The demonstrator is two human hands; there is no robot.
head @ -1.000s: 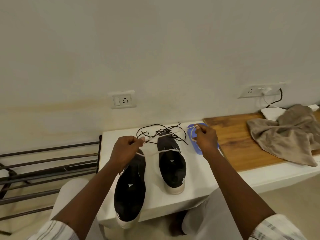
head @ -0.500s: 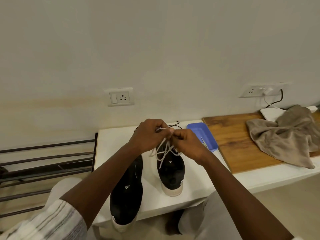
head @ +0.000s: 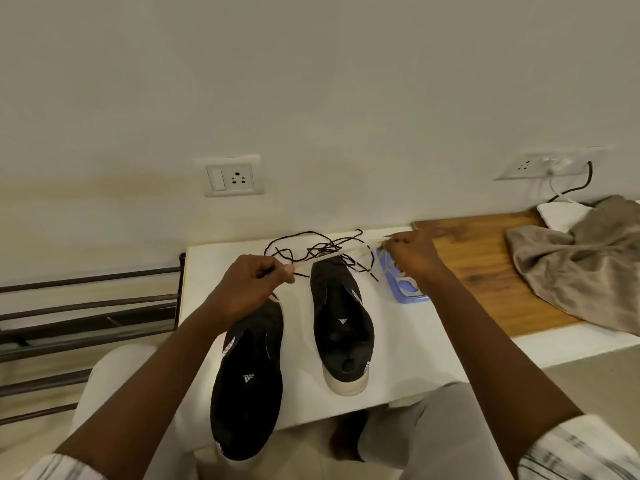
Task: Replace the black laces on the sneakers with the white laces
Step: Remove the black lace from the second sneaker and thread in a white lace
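A white lace (head: 329,258) is stretched taut in the air between the two hands, running just above the toe of the right sneaker (head: 341,323) and the tangle of black laces (head: 320,249) that lies loose on the white counter (head: 401,344) at twelve o'clock from that shoe. The left hand (head: 251,287) has its fingers curled, thumb and forefinger pinching one end of the lace at ten o'clock from the right sneaker; its forearm crosses over the toe of the left sneaker (head: 247,379), hiding it. The right hand (head: 412,254) is likewise curled, fingertips pinching the other end at two o'clock, and covers the far part of a blue tray (head: 410,299). Pale loops show inside the tray, though what they are cannot be told. Both sneakers lie side by side with heels toward the person, the left one overhanging the near edge of the counter. At three o'clock a wooden board (head: 485,271) carries a crumpled brown cloth (head: 581,265). A wall socket (head: 233,176) sits at twelve o'clock, a metal rack (head: 86,306) at nine.
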